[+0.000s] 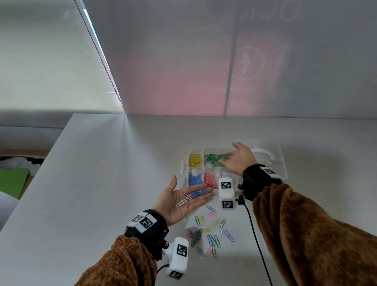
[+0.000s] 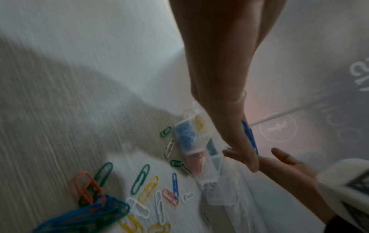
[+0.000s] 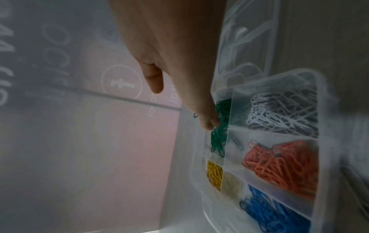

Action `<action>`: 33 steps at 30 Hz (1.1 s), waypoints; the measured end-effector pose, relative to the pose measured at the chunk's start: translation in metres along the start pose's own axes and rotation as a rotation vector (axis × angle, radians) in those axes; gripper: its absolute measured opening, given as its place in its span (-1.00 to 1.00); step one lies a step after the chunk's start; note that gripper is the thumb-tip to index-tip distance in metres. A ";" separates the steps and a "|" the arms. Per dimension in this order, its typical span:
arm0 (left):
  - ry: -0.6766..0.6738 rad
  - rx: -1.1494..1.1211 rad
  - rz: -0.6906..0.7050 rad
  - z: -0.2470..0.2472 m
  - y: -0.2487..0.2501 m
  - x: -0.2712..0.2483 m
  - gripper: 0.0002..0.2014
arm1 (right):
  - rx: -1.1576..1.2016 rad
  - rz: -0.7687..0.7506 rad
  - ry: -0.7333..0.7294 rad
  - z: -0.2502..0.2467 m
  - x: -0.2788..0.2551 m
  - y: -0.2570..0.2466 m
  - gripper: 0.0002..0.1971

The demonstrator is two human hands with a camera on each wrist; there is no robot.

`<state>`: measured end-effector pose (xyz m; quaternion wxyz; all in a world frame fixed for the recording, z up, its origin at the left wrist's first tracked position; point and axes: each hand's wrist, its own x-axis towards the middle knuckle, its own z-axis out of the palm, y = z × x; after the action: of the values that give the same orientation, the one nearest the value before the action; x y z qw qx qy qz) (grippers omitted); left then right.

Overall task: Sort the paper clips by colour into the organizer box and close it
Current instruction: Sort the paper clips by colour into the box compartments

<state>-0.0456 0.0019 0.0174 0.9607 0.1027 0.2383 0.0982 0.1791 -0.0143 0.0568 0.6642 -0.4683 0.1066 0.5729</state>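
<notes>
Soft daylight falls on my table (image 1: 103, 171) from beyond its far left corner; both wrist views are dim, blurred and grainy.

Both arms in fuzzy brown chenille-type sleeves (image 1: 320, 233). Black wrist straps (image 1: 256, 180) on each side, topped with a small white block carrying a black-and-white square marker (image 1: 269, 170). A white boxy camera module (image 1: 178, 257) hangs off each strap on a black screw mount, marker tags on two faces. A thin black cable (image 1: 256, 236) runs down from the right-side module.
</notes>
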 end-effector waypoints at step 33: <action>0.206 0.771 -0.147 0.070 0.000 -0.002 -0.59 | -0.109 0.330 -0.267 -0.037 -0.050 0.090 -0.66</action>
<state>-0.0136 -0.0091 0.0787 0.8274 0.4277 0.3594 -0.0577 0.1004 -0.0837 0.0255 0.5435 -0.3998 0.0620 0.7355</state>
